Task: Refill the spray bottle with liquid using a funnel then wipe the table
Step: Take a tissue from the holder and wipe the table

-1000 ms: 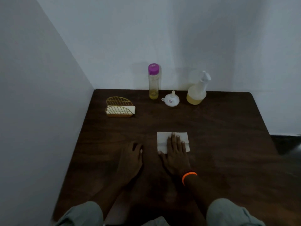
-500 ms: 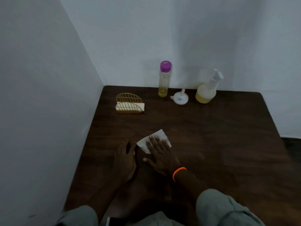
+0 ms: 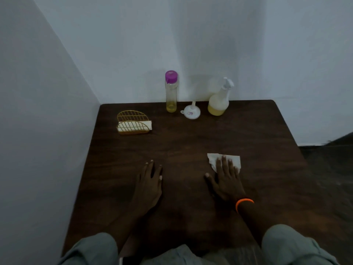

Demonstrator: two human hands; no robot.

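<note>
Head view, one dark brown wooden table (image 3: 191, 142) with visible grain, square-cornered, set into a corner of plain pale walls.

Item 1: one spray bottle (image 3: 219, 101), translucent plastic, rounded body narrowing to a white trigger head, a shallow layer of yellow liquid at the bottom. It stands upright at the far edge, right of centre.

Item 2: one funnel (image 3: 191, 113), white plastic, resting mouth-down with the spout up, a small label on its side. It sits between the two bottles, near both.

Item 3: one tall bottle (image 3: 171, 92), clear, narrow and cylindrical, purple cap, a little yellow liquid at the base. Far edge, left of the funnel.

Item 4: one napkin holder (image 3: 133, 122), gold wire, two half-round grids, with white napkins lying in it. Far left.

Item 5: one paper tissue (image 3: 223, 161), white, creased and soft, lying flat on the near right part of the table.

Hands, two. The right hand (image 3: 226, 180), orange band (image 3: 244, 203) at the wrist, lies flat with fingers spread, pressing the tissue onto the wood rather than gripping it. The left hand (image 3: 150, 185) rests released, palm down on bare wood, well apart from the tissue.
</note>
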